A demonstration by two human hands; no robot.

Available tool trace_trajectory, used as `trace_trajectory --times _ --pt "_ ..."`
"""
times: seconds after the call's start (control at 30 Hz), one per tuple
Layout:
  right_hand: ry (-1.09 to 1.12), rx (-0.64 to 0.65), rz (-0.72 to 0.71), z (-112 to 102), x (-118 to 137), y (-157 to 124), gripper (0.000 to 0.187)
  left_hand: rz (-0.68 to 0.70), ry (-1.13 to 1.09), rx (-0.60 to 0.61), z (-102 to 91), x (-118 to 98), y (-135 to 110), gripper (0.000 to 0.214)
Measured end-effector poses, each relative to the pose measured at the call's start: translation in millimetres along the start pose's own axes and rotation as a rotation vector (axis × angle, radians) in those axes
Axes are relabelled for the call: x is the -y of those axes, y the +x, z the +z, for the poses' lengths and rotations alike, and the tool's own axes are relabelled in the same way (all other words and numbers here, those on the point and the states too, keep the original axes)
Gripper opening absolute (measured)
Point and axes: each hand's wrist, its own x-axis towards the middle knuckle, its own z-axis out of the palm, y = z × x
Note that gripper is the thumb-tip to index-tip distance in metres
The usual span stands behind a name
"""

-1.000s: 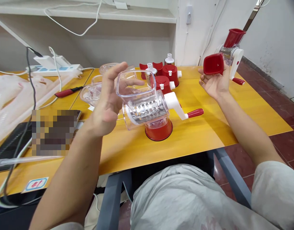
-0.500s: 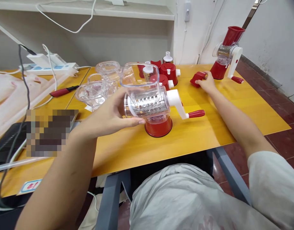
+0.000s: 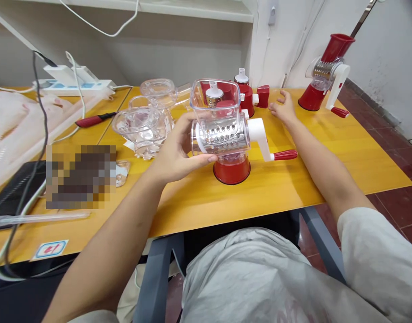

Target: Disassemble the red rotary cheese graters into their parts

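Note:
A rotary grater (image 3: 226, 134) with a clear hopper, metal drum, white crank with red knob and red suction base stands on the yellow table (image 3: 327, 148). My left hand (image 3: 179, 150) grips the clear body of this grater on its left side. My right hand (image 3: 283, 107) rests on the table farther back with fingers spread, holding nothing. A small red piece (image 3: 262, 95) stands just left of it, apart from the fingers.
A second assembled grater (image 3: 323, 74) stands at the back right. Red bases and drums (image 3: 244, 92) cluster behind the near grater. Clear plastic housings (image 3: 141, 125) lie to the left, with a red-handled tool (image 3: 94, 119), a power strip (image 3: 74, 83) and cables.
My left hand closed on the clear grater body. My right hand set the red piece down on the table, slid it left toward the red parts and let go.

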Motion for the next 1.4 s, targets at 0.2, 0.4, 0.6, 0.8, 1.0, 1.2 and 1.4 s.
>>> trace_trajectory --times 0.2,0.4,0.6,0.8,1.0,1.2,1.4 --pt "0.313 0.186 0.181 -29.0 15.8 -50.5 0.062 -0.034 -0.05 -0.056 2.3 11.8 -1.4 0.104" --pt "0.5 0.562 0.208 -40.4 16.8 -95.8 0.078 -0.177 -0.142 -0.181 17.7 6.1 -1.1 0.105" --pt "0.64 0.99 0.213 -34.6 14.5 -116.6 0.067 -0.125 -0.162 -0.336 25.6 11.7 -3.7 0.1" --pt "0.646 1.27 0.122 -19.4 31.0 -129.9 0.088 -0.113 -0.055 -0.385 29.3 18.8 -5.9 0.079" --pt "0.822 1.305 0.168 5.8 44.9 -147.4 0.082 -0.07 0.126 -0.283 27.2 19.0 -9.7 0.057" --pt "0.936 1.351 0.088 9.5 40.1 -153.3 0.062 -0.073 0.168 -0.306 27.7 20.6 -9.3 0.064" --pt "0.903 1.345 0.088 6.1 43.8 -153.0 0.061 -0.111 0.179 -0.287 31.0 8.8 -6.4 0.071"
